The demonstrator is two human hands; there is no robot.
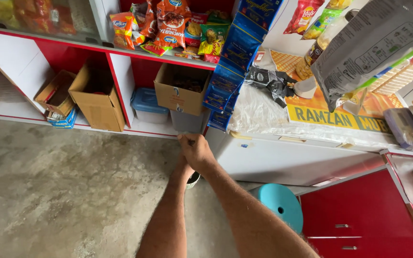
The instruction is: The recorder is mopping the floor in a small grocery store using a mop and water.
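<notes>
My right hand reaches forward and down to the lower edge of the red and white shelf unit. Its fingers are curled around a small dark object that I cannot identify. My left forearm runs beside it, and my left hand is mostly hidden under the right wrist. A small round thing with a pale rim peeks out just below that wrist; whether my left hand holds it cannot be seen.
Open cardboard boxes and a blue-lidded plastic tub sit on the low shelf. Snack packets fill the shelf above. Strips of blue packets hang beside a white chest freezer. A teal stool and red cabinet stand at right, on a concrete floor.
</notes>
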